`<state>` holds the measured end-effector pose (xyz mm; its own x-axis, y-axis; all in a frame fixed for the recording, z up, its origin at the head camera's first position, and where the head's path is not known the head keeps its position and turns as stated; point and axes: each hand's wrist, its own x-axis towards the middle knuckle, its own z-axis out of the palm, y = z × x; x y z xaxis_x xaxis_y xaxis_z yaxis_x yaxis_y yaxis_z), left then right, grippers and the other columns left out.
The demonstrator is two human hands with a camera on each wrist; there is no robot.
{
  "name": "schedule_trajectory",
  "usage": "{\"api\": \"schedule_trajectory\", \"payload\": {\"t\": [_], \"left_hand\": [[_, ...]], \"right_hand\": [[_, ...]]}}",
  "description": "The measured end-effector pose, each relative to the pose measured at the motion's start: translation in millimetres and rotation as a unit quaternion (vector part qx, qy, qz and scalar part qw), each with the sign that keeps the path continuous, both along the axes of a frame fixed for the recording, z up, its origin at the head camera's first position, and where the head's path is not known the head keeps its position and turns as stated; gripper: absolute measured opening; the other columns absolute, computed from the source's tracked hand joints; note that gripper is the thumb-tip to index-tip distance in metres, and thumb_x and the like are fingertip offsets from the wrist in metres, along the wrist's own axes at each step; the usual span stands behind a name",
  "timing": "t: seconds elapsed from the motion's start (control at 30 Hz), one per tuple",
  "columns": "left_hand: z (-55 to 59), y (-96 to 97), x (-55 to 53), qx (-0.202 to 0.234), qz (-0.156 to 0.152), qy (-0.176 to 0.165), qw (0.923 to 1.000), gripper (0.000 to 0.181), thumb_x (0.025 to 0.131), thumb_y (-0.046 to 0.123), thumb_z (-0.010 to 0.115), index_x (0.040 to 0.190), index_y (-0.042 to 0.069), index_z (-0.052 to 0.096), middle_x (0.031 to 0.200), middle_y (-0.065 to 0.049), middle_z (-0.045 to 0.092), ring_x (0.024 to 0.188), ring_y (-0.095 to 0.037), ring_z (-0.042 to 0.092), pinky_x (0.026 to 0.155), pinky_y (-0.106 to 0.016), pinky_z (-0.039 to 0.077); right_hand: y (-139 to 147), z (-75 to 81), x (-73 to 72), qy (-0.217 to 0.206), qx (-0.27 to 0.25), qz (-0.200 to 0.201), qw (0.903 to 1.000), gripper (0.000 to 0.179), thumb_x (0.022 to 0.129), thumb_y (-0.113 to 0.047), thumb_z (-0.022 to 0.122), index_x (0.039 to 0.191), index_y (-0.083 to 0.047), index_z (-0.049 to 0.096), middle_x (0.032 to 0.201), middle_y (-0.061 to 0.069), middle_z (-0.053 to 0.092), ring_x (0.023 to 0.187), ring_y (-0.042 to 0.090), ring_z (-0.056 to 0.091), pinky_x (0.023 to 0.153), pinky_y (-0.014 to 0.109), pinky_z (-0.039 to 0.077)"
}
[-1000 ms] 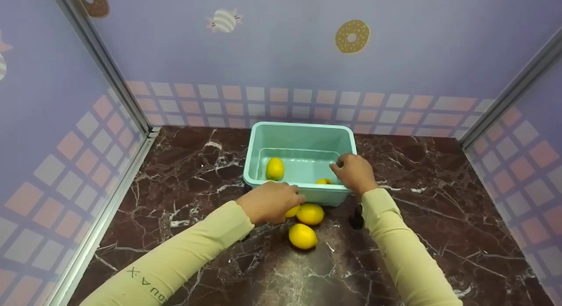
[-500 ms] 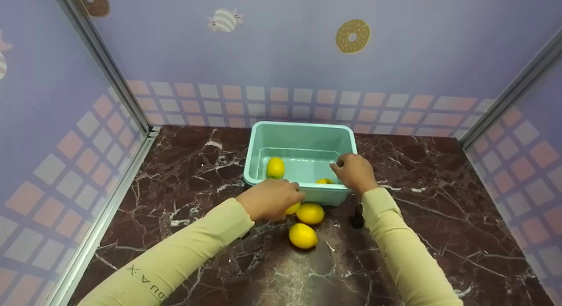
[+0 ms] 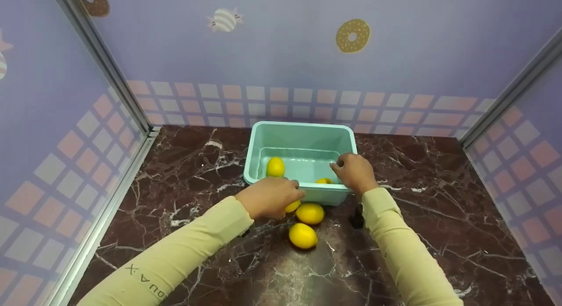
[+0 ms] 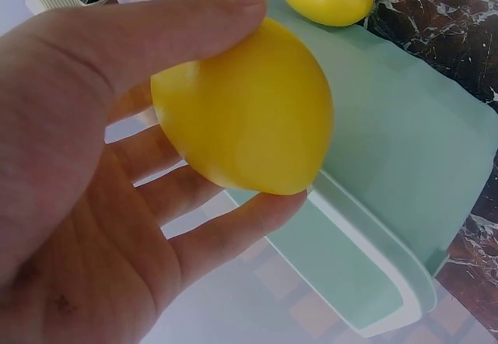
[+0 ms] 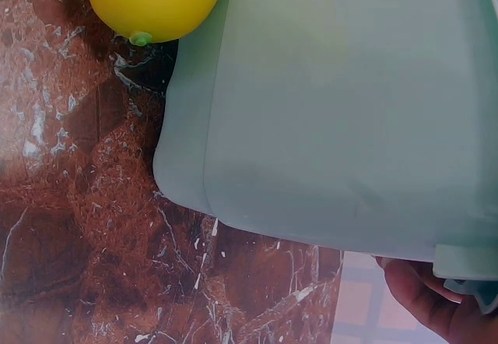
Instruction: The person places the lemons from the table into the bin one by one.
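A light green plastic basin (image 3: 307, 127) stands on the dark marble tabletop. In front of it, my left hand (image 3: 268, 197) holds a lemon (image 4: 253, 110) between thumb and fingers, just outside the front wall. My right hand (image 3: 356, 172) grips the rim at the basin's right front corner; part of its fingers (image 5: 420, 297) shows there in the right wrist view. Inside the basin lie a lemon (image 3: 275, 167) at the left and another lemon (image 3: 324, 181), partly hidden by the front rim. One lemon (image 3: 310, 214) lies by the front wall, and another lemon (image 3: 303, 235) lies nearer.
Marble tabletop (image 3: 197, 165) extends around the basin on both sides. A patterned purple back wall (image 3: 281, 55) rises close behind the basin. Side panels with metal corner strips (image 3: 105, 64) border the left and right.
My left hand has risen slightly toward the basin's rim with the lemon in its fingers. My right hand stays at the corner, and the other lemons have not moved.
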<state>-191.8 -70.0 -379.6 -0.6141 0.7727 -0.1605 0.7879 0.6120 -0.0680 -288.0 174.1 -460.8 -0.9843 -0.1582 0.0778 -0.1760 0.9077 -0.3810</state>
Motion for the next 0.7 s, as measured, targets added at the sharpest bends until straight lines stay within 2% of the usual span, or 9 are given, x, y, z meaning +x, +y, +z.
{"api": "schedule_trajectory", "payload": {"t": [0.4, 0.7], "left_hand": [[6.7, 1.3, -0.3, 0.002, 0.018, -0.001, 0.9998, 0.041, 0.078, 0.009, 0.075, 0.117, 0.016, 0.063, 0.103, -0.005, 0.064, 0.087, -0.022, 0.063, 0.073, -0.035, 0.057], [8.7, 2.2, -3.9, 0.008, 0.025, -0.012, 0.9996, 0.046, 0.078, 0.009, 0.075, 0.121, 0.015, 0.062, 0.105, -0.006, 0.064, 0.089, -0.022, 0.063, 0.075, -0.036, 0.057]], "right_hand": [[-1.1, -0.1, 0.7, -0.008, -0.005, -0.006, 0.9999, 0.032, 0.093, -0.036, 0.061, 0.091, -0.005, 0.072, 0.089, 0.013, 0.071, 0.077, 0.027, 0.064, 0.073, 0.046, 0.050], [-0.6, -0.1, -0.2, -0.006, -0.006, -0.005, 1.0000, 0.031, 0.092, -0.035, 0.061, 0.085, -0.007, 0.070, 0.083, 0.011, 0.069, 0.072, 0.024, 0.059, 0.069, 0.043, 0.047]]}}
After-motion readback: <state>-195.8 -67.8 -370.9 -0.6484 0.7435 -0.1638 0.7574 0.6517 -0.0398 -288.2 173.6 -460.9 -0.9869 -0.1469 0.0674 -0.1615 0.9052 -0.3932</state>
